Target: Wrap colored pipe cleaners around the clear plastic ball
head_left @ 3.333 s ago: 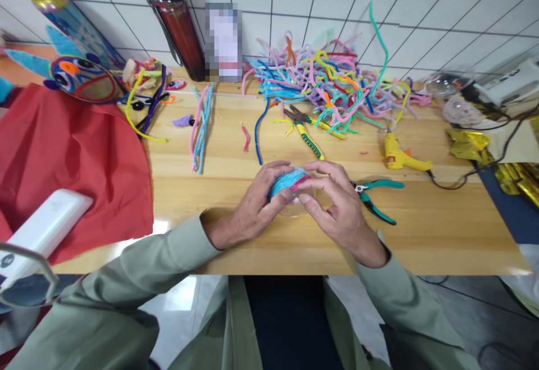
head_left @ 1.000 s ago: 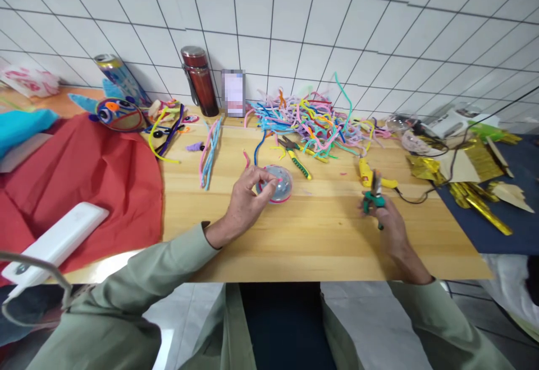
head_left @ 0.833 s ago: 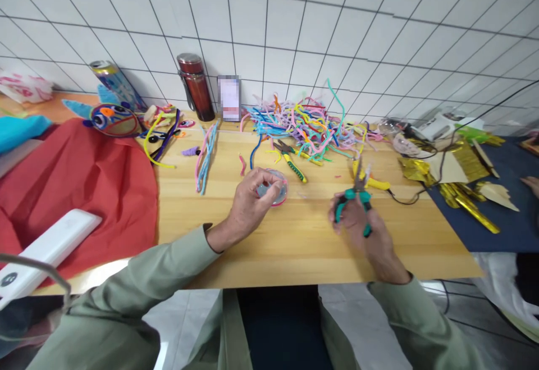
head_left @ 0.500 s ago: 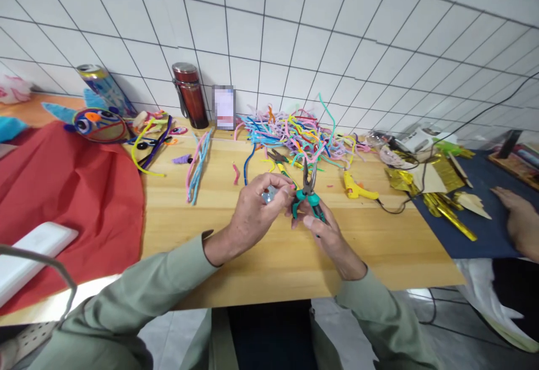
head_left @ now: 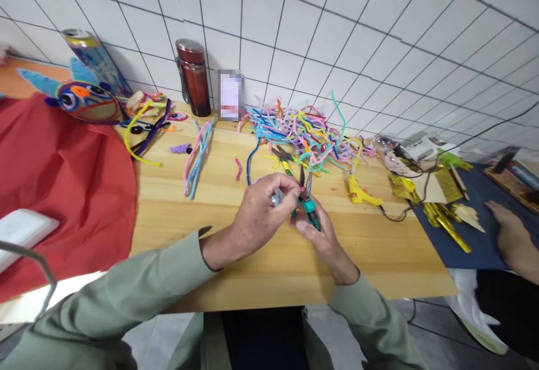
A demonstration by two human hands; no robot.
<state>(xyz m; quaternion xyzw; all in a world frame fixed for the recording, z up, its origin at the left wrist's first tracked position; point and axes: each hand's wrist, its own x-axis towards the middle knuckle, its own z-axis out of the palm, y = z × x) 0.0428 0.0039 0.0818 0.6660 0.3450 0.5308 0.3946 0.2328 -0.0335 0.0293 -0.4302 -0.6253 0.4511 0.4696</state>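
Observation:
My left hand point(head_left: 256, 210) is closed in a pinch over the middle of the table. A small pink bit of pipe cleaner point(head_left: 302, 189) shows at its fingertips, between the jaws of the pliers. Tucked inside the same hand is a clear, shiny thing point(head_left: 277, 196), mostly hidden by the fingers. My right hand point(head_left: 322, 232) grips long-nose pliers point(head_left: 310, 208) with teal and black handles, their jaws parted and pointing away from me. Behind the hands lie a second pair of pliers point(head_left: 283, 154) with yellow-green handles and a short pink pipe cleaner piece point(head_left: 238, 168).
A heap of coloured pipe cleaners point(head_left: 298, 131) lies by the wall, with a yellow glue gun point(head_left: 360, 191) to its right. Further left stand a red-brown flask point(head_left: 196, 81), a phone point(head_left: 231, 96) and a can point(head_left: 95, 58). Another person's hand point(head_left: 511, 235) rests at far right.
The plier jaws have come to the left hand's fingertips and now sit around the pink bit; before, they stood apart from it. The view has shifted slightly.

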